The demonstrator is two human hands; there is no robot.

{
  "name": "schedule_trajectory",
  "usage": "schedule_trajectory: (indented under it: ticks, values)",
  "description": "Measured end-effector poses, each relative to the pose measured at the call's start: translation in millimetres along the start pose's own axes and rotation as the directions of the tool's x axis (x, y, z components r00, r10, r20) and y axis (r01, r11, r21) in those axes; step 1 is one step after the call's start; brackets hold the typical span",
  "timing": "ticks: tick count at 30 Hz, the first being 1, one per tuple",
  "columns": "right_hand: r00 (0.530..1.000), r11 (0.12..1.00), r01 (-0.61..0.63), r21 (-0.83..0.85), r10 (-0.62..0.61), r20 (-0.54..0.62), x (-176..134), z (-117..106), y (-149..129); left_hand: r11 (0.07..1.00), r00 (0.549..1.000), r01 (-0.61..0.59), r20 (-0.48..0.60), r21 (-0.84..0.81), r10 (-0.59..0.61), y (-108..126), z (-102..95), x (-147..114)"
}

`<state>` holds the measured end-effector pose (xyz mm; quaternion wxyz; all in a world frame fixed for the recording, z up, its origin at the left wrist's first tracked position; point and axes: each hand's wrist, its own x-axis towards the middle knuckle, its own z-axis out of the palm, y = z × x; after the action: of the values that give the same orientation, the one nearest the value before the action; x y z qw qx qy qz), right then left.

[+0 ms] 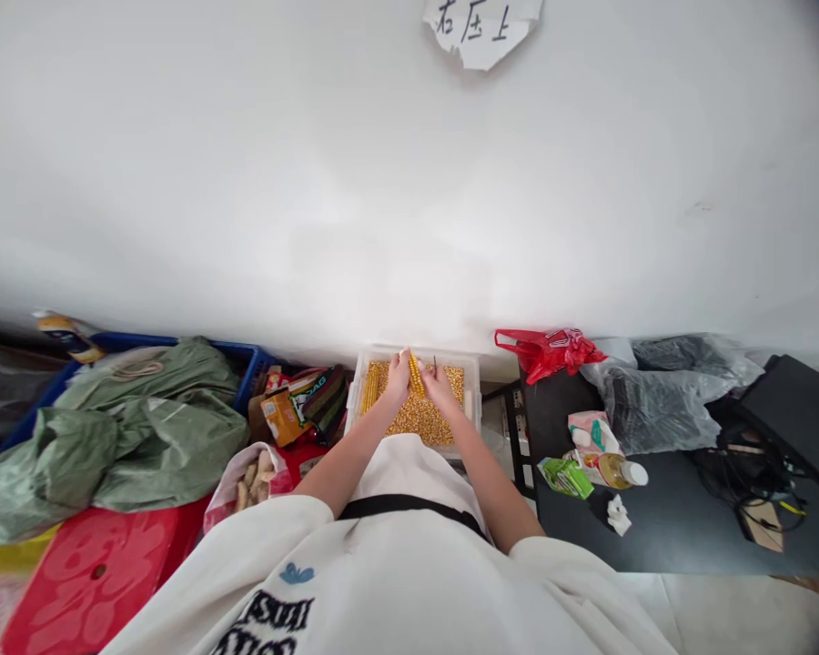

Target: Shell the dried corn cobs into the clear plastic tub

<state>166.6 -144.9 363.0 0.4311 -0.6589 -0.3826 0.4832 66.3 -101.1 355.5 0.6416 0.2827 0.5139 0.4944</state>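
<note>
A dried yellow corn cob [416, 375] is held upright over a clear plastic bin [473, 387], gripped by my left hand [399, 376] on its left side. My right hand [439, 389] is closed around a thin dark rod [435, 363] that pokes up past the fingers. The right fingertips come against the cob's right side. Loose corn kernels [416, 420] cover the bottom of the bin. More whole corn cobs [369, 389] stand along its left wall. The rod's lower end is hidden by the hand.
Left of the bin are packaged goods [293, 409], a bag of light brown pieces [254, 480], a red stool [96, 571] and a blue crate [251, 364] under green cloth [156, 437]. A black table [648, 528] with a bottle [621, 471] and red bag [552, 353] stands right.
</note>
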Motion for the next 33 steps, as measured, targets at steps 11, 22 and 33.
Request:
schedule_trajectory:
  ticks: [11,22,33]
  values:
    - [0.993,0.995,0.071,0.069,-0.064,-0.103,19.4,5.6,-16.6,0.904,0.937,-0.332,0.203,0.268,0.284,31.1,13.8,-5.3]
    - [0.985,0.995,0.090,0.040,-0.083,-0.151,20.4,-4.7,-3.7,0.925,0.945,-0.322,0.121,0.201,0.303,37.4,16.8,13.2]
    - [0.994,0.983,0.038,0.178,-0.018,-0.112,8.6,-10.3,12.2,0.981,0.980,-0.193,-0.041,0.024,0.194,39.2,14.8,25.0]
